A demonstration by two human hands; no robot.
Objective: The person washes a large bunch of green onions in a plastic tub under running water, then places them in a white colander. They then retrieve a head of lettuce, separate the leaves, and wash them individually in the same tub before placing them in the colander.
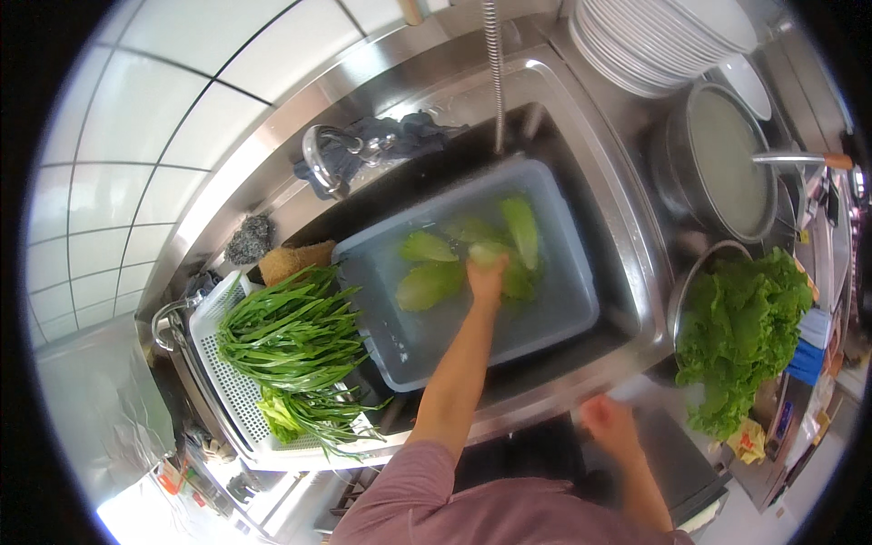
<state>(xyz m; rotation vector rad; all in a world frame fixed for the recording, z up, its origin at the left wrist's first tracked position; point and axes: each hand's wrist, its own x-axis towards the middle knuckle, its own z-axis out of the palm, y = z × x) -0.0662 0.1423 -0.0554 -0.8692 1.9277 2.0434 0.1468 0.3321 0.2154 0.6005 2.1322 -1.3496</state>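
Observation:
My left hand is under the water in a translucent plastic tub, with a pale green lettuce leaf between thumb and fingers; cloudy water hides the fingertips. Around it float several more leaves, among them a long upright leaf and a broad leaf. The tub sits inside a stainless steel sink. Blurred and with fingers seemingly curled, my right hand is over the sink's front edge at the right. No object shows in it, but the blur hides how closed it is.
Long leafy greens fill a white perforated basket at left. Leaf lettuce heaps over a metal bowl at right, below a large pot of cloudy liquid. Stacked plates, a faucet and a spring hose stand behind.

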